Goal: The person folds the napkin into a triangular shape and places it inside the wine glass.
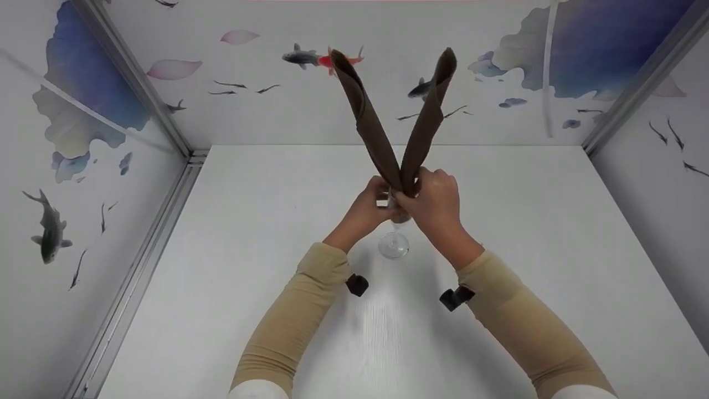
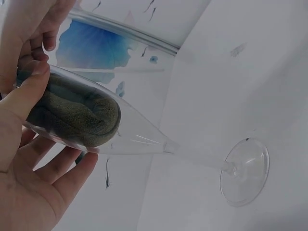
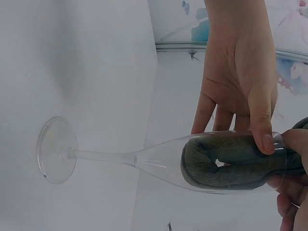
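A brown cloth napkin, rolled into two long arms, rises in a V from a clear champagne flute. Its folded lower end fills the upper bowl behind the glass. My left hand holds the bowl near the rim, thumb on one side and fingers on the other. At the rim, my right hand pinches the napkin where the two rolls meet. The flute is upright, its round foot low against the white table.
The white table is enclosed by pale panels painted with fish, petals and blue patches. Metal rails run along the left edge. Small black cameras hang at both sleeved wrists.
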{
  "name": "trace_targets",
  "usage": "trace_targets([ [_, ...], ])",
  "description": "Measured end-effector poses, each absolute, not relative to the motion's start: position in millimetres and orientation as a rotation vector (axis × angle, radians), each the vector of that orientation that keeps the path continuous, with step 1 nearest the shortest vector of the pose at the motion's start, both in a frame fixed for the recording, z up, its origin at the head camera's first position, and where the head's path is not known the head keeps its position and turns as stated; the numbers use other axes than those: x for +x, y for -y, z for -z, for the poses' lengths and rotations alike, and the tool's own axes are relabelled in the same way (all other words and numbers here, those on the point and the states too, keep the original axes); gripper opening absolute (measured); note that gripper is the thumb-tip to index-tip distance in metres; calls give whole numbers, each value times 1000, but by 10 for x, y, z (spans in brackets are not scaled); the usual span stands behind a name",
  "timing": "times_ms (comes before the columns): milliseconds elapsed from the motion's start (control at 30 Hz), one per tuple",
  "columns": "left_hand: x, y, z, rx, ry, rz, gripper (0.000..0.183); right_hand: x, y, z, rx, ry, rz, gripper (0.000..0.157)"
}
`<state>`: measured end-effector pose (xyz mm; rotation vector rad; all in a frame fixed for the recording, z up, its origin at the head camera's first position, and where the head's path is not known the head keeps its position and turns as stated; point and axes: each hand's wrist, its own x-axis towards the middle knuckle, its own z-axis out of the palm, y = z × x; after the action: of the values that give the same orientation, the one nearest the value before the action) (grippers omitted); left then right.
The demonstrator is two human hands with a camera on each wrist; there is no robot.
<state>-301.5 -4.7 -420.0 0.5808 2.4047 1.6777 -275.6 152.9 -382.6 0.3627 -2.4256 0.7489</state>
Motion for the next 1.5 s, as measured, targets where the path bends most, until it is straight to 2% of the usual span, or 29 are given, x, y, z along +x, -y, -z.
trace_targets([
  [167, -3038, 59, 4224, 632, -2341, -1708, 52, -2784, -1530, 3823, 344, 2404, -719, 30],
  [600, -3131, 9, 4238, 593, -2392, -1737, 57, -2941, -1484, 3725, 295, 2397, -612, 20],
  [967, -3029, -66, 4219, 564, -2559, -1758, 59, -2926, -1452, 3784, 344, 2301, -584, 19],
  [1500, -3040, -111, 4261, 555, -2630, -1729, 43, -2958, -1461, 3850, 344, 2327, -606, 17],
])
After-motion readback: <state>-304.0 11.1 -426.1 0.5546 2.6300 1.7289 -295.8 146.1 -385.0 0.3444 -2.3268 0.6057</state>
